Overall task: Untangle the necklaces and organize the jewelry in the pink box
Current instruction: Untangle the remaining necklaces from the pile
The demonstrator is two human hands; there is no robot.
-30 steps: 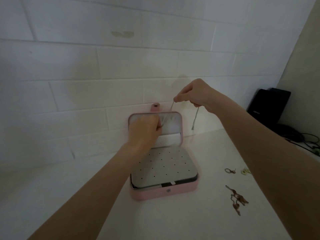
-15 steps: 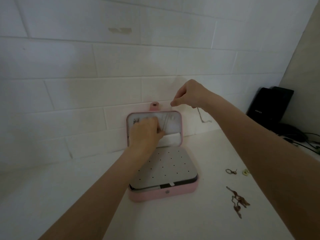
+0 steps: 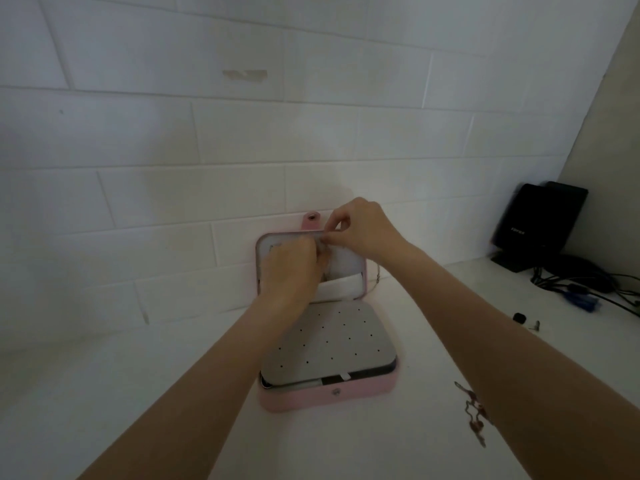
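the white counter (image 3: 138,393) ran along the white tiled wall (image 3: 242,140). on it the pink jewelry box (image 3: 329,398) stood open, its lid (image 3: 349,263) upright against the wall and a grey perforated insert (image 3: 329,344) covering the base. your left hand (image 3: 289,268) was inside the lid with its fingers curled; what they held could not be told. your right hand (image 3: 363,226) pinched something small at the lid's top edge. a thin silver chain (image 3: 378,275) hung just right of the lid. a reddish tangled necklace (image 3: 472,412) lay on the counter, right of the box.
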